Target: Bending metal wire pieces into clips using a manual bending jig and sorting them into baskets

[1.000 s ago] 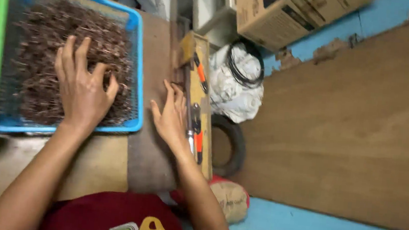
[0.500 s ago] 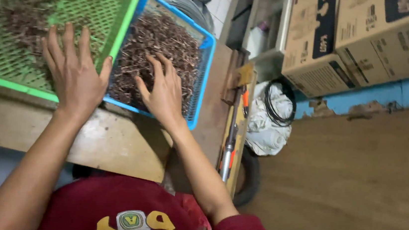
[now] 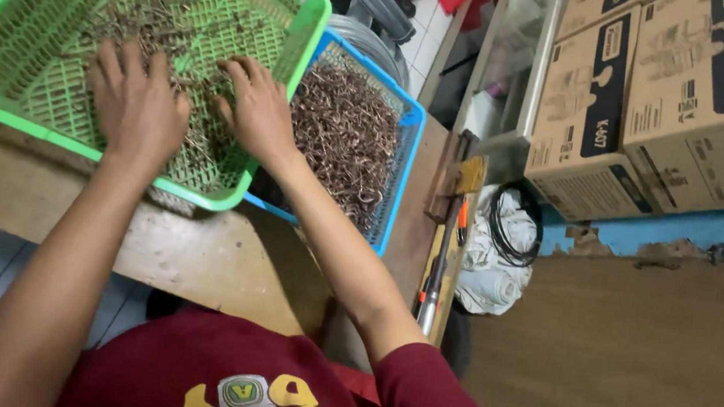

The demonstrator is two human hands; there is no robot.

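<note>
A: Entry, head view. The left hand (image 3: 137,107) is laid palm-down, fingers spread and open, inside the green perforated plastic basket (image 3: 302,43). The right hand (image 3: 256,109) is also flat and open in the same basket, at about 3 o'clock from the left, with nothing seen pinched in either.

B: And the material?

A: Small brown bent metal wire pieces (image 3: 166,30) are scattered thinly over the basket floor, mostly from 12 to 2 o'clock of the left hand. A far denser heap of similar pieces (image 3: 346,136) is held in the blue perforated plastic basket (image 3: 406,159), touching the green one at its 4 o'clock corner. Both rest on the worn wooden table (image 3: 197,258).

B: Orientation of the pieces?

A: No common direction can be read; the pieces lie tangled and point every way. The green basket's long axis is judged to run roughly from 8 to 2 o'clock in the frame.

B: Advice for the step in hand?

A: Spreading appears to be under way. It would be done best with flat palms and light pressure, so hooked ends are not driven into the mesh or the skin, and with sweeps kept short so clumps are loosened rather than dragged.

B: Surroundings?

A: Brown cardboard boxes (image 3: 656,90) at 2 o'clock; a black coiled cable on white cloth (image 3: 509,235) at 3 o'clock.
</note>
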